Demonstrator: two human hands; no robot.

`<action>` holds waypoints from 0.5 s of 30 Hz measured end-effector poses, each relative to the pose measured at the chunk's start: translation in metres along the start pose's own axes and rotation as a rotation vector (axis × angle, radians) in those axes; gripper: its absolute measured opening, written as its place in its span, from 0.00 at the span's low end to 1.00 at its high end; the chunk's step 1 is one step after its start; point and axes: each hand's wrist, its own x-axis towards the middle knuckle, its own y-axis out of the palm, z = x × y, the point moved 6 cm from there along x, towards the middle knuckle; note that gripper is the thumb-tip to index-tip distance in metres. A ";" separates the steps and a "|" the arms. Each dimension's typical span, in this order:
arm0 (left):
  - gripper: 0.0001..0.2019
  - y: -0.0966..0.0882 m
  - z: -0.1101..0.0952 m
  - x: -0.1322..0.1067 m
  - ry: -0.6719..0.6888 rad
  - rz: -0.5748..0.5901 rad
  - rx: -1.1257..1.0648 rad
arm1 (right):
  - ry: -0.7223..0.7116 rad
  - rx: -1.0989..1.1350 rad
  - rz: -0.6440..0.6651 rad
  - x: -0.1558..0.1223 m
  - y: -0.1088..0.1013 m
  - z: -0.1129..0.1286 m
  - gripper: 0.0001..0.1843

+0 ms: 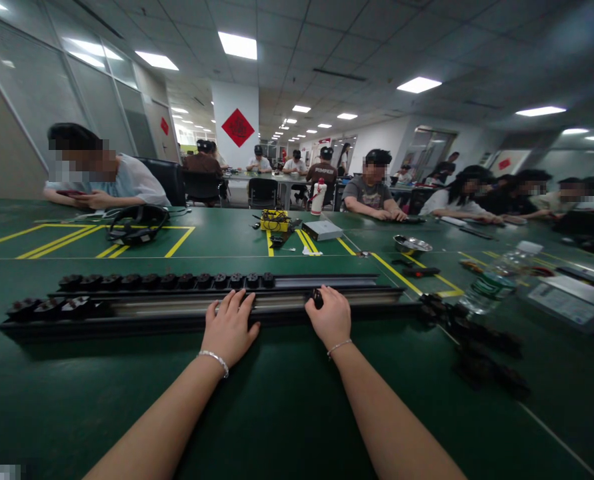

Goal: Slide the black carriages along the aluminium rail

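Observation:
Two long black track rails (pixel 151 307) lie side by side across the green table. Along the far rail (pixel 321 281) sits a row of small black modules (pixel 149 281) that look like track sockets. More of them (pixel 49 307) are on the left end of the near rail. My left hand (pixel 231 327) rests on the near rail with its fingers stretched out, holding nothing. Further right, my right hand (pixel 331 315) has its thumb and fingers closed round a small black module (pixel 318 298) at the rail. The module's underside is hidden.
Loose black parts (pixel 477 333) lie blurred at the right, near a plastic bottle (pixel 497 280) and a grey metal box (pixel 571 300). Beyond the rails are a metal bowl (pixel 411 245), a yellow box (pixel 275 220) and a black headset (pixel 137 223). Several people sit around the tables.

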 end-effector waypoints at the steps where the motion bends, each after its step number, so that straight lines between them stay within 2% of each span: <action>1: 0.26 0.000 0.000 0.000 0.001 -0.002 -0.001 | 0.001 0.000 0.002 0.000 0.000 0.000 0.17; 15: 0.26 0.003 0.002 0.000 -0.003 0.017 -0.010 | 0.004 0.014 -0.010 0.001 -0.003 0.000 0.18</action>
